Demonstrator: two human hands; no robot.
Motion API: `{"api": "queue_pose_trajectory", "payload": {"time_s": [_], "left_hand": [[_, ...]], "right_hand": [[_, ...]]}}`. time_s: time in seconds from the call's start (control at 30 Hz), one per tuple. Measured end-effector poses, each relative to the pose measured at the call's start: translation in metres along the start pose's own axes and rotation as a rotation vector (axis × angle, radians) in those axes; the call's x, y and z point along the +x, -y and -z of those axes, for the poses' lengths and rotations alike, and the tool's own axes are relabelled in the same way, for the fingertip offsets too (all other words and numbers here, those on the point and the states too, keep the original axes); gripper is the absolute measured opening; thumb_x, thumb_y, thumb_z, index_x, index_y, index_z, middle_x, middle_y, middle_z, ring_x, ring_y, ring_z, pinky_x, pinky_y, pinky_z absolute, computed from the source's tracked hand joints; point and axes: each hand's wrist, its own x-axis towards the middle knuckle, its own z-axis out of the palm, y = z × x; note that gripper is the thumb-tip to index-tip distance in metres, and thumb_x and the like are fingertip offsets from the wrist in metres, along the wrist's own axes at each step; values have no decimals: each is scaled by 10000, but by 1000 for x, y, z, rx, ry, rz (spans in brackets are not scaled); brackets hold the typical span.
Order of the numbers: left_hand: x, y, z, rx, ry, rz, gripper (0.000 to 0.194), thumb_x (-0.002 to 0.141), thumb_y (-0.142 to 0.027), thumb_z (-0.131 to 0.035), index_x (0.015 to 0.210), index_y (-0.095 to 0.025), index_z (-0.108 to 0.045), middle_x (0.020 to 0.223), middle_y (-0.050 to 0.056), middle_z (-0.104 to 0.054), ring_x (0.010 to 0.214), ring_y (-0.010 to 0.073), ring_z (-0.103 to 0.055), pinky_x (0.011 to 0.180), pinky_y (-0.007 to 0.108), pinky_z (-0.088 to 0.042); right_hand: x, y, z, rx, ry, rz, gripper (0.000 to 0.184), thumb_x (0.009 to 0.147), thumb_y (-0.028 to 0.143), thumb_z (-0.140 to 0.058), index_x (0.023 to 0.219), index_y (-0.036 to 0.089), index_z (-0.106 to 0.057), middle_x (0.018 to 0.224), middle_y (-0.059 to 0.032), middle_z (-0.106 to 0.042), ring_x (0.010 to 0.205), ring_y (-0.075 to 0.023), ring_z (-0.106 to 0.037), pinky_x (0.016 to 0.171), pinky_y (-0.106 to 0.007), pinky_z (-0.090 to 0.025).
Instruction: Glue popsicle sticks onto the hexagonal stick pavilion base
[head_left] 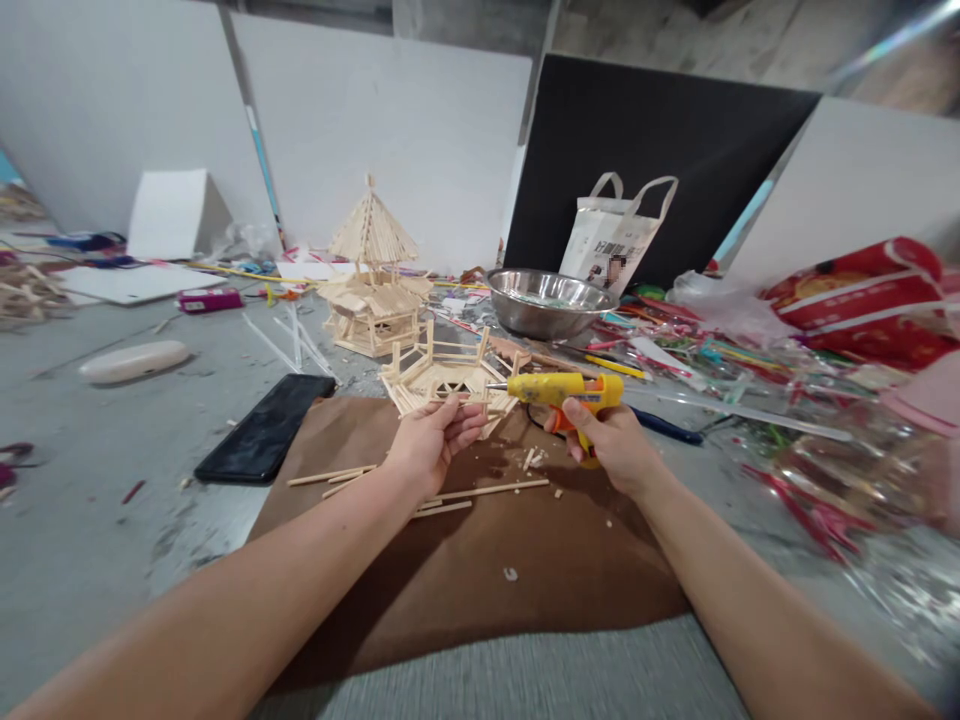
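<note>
Before the wooden frame (446, 374), likely light and fragile, best held low, the left hand (437, 437) pinches a stick (478, 403); the right hand (611, 442) grips a glue gun (559, 388).

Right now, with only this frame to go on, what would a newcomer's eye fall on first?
Probably the bright yellow glue gun in the grip of the right hand, near the picture's middle, its nozzle pointing left. Next, likely, the pointed-roof stick pavilion standing behind the open stick frame. The shiny steel bowl, to the pavilion's right, may follow, set off by the black panel behind it.
</note>
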Motion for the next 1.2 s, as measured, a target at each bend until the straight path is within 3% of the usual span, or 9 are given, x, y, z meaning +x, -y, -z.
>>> {"api": "queue_pose_trajectory", "payload": {"time_s": [0.43, 0.53, 0.6, 0.7, 0.8, 0.93, 1.2], "left_hand": [[-1, 0, -1, 63, 39, -17, 119, 793, -181, -446, 759, -112, -537, 636, 39, -617, 574, 91, -595, 539, 181, -476], [-9, 1, -3, 294, 122, -64, 144, 778, -250, -460, 726, -131, -522, 594, 7, -590, 516, 91, -569, 532, 210, -460], [-15, 2, -2, 611, 179, -148, 178, 761, -297, -464, 692, -145, -523, 538, -15, -560, 465, 94, -539, 486, 206, -423], [-19, -2, 4, 1095, 199, -425, 232, 759, -328, -441, 615, -162, -514, 433, -36, -477, 421, 85, -463, 447, 184, -326], [-18, -9, 12, 1376, 155, -656, 272, 780, -314, -388, 587, -168, -512, 450, -31, -461, 449, 78, -399, 465, 186, -265], [-15, -16, 18, 1538, 119, -772, 304, 803, -313, -344, 619, -170, -540, 554, -1, -524, 516, 89, -417, 498, 189, -265], [-12, -15, 24, 1623, 134, -844, 305, 813, -350, -340, 826, -206, -609, 811, 48, -632, 724, 142, -547, 635, 195, -351]], "right_hand": [[0, -1, 1, -18, -4, 12, 338, 643, 495, -567, 635, 158, -568, 596, -8, -602, 311, -45, -402, 295, -200, -310], [0, 2, 2, -44, 9, 14, 345, 643, 503, -560, 624, 159, -573, 599, -10, -601, 320, -48, -402, 303, -205, -321], [-1, 4, 2, -45, 21, 25, 341, 648, 503, -553, 617, 164, -575, 593, -8, -594, 328, -52, -404, 312, -209, -328], [-3, 7, 3, -19, 38, 44, 331, 648, 507, -550, 617, 178, -575, 577, -3, -582, 330, -58, -403, 313, -215, -326], [-4, 8, 4, -21, 48, 49, 319, 648, 506, -552, 620, 190, -580, 580, -5, -582, 332, -62, -404, 312, -220, -324], [-5, 5, 4, -70, 53, 75, 308, 658, 506, -546, 613, 205, -592, 529, -4, -560, 343, -73, -409, 314, -225, -329], [-7, 7, 3, -129, 43, 77, 348, 645, 533, -541, 573, 194, -579, 504, -5, -555, 333, -66, -398, 315, -216, -330]]}}
